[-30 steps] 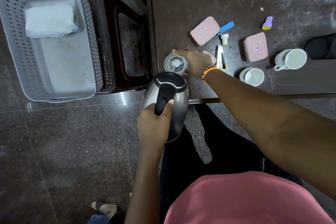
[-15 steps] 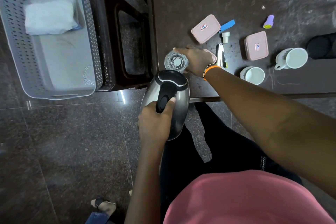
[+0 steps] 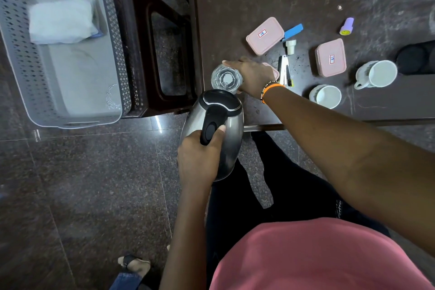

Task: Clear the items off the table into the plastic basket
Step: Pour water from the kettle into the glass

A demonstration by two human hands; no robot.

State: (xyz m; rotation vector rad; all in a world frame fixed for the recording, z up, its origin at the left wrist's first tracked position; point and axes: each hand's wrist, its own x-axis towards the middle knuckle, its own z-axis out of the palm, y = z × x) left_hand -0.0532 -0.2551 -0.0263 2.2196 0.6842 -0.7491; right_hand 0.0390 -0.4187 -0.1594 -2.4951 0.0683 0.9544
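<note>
- Left hand [image 3: 199, 158], at six o'clock, fingers clenched around the kettle [image 3: 217, 129] handle.
- Right hand [image 3: 253, 76] fingers wrap the glass [image 3: 226, 79] at the kettle's twelve o'clock.

Grey perforated basket [image 3: 21, 59], silver-and-black kettle [image 3: 231, 134], pink boxes [image 3: 264, 35], white mugs [image 3: 326, 96].

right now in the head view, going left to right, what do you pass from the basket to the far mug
basket → stool → glass → pink box → stapler → second pink box → mug
</note>
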